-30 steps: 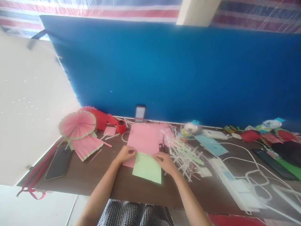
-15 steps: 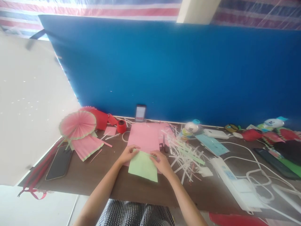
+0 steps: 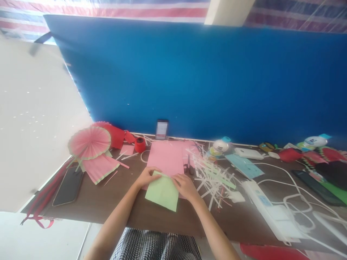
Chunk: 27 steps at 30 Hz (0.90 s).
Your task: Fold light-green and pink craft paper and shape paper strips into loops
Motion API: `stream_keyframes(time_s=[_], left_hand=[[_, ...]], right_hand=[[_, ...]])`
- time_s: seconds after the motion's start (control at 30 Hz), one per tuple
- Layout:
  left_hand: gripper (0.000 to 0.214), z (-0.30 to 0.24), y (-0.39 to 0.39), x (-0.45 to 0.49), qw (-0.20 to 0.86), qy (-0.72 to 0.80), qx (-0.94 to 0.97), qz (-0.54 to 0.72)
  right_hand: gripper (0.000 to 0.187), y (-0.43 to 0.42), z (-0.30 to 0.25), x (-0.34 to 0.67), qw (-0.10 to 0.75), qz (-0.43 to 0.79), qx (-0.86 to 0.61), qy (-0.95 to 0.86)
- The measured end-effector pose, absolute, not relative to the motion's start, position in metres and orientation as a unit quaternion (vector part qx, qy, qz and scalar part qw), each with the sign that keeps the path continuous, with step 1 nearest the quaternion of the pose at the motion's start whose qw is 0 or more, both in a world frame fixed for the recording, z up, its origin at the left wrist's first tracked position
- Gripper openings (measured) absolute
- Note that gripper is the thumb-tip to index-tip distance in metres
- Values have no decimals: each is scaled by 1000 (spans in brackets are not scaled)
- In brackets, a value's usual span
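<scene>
Your light-green, four-sided sheet (image 3: 162, 193) is smooth, matt paper; the pink rectangular sheet (image 3: 165, 157), likewise. Your dark-brown table (image 3: 151, 219) has a smooth, wood-look top. The round pink-and-green rosette (image 3: 89, 142) is ridged paper; the long white power strip (image 3: 267, 213), smooth plastic.

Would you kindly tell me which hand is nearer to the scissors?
The right hand, just on the near side of the scissors; the left hand is farther off, to their left.

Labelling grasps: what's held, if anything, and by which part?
Pale green rectangular paper sheet, by its far edge: left hand at the left end, right hand at the right.
</scene>
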<state>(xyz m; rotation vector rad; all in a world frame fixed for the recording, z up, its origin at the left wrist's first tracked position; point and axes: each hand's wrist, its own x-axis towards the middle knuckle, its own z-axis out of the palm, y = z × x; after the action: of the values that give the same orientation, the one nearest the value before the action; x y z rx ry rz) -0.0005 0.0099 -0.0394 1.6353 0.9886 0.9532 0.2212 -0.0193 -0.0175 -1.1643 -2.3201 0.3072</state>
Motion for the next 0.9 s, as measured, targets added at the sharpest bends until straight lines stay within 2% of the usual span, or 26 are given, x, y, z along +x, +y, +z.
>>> stream_keyframes(time_s=[0.17, 0.37, 0.63, 0.77, 0.9], left_hand=[[24, -36, 6, 2, 460, 413, 694, 370], [37, -31, 3, 5, 471, 411, 684, 377], [45, -40, 10, -5, 594, 427, 558, 392], [44, -36, 8, -7, 651, 416, 519, 365], [44, -24, 8, -8, 664, 384, 467, 440]], right_hand=[[27, -22, -11, 217, 264, 195, -498, -803], [28, -23, -5, 212, 300, 326, -512, -736], [39, -20, -5, 218, 319, 444, -525, -652], [41, -21, -7, 221, 349, 568, -479, -571], [38, -25, -7, 225, 329, 633, -468, -521]])
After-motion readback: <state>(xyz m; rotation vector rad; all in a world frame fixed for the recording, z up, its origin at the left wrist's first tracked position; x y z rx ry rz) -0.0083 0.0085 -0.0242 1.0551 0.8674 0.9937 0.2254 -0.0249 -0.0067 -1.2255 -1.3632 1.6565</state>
